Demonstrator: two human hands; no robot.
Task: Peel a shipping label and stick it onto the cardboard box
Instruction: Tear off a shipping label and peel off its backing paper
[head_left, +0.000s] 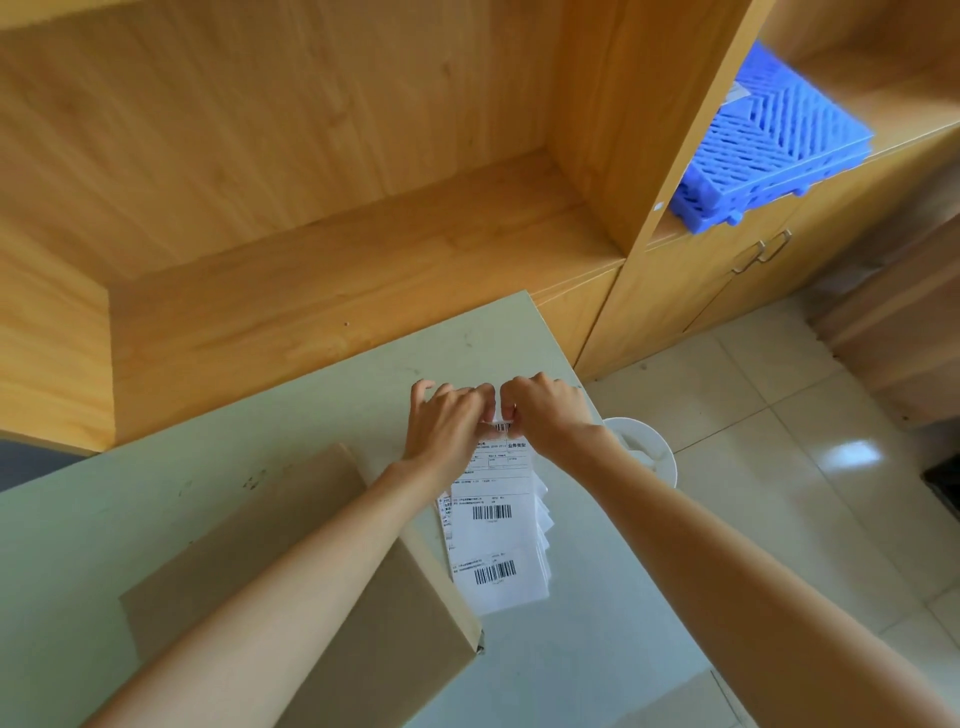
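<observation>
Left hand (445, 422) and right hand (545, 410) both pinch the white barcoded shipping label's (493, 525) twelve-o'clock edge, brown cardboard box (332, 597) at its eight o'clock.

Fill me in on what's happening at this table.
A person is working at the far end of a stack of shipping labels on the table. The left hand and right hand pinch the top label's edge, apparently starting the peel. The cardboard box sits just left of the stack, with no label visible on it.
</observation>
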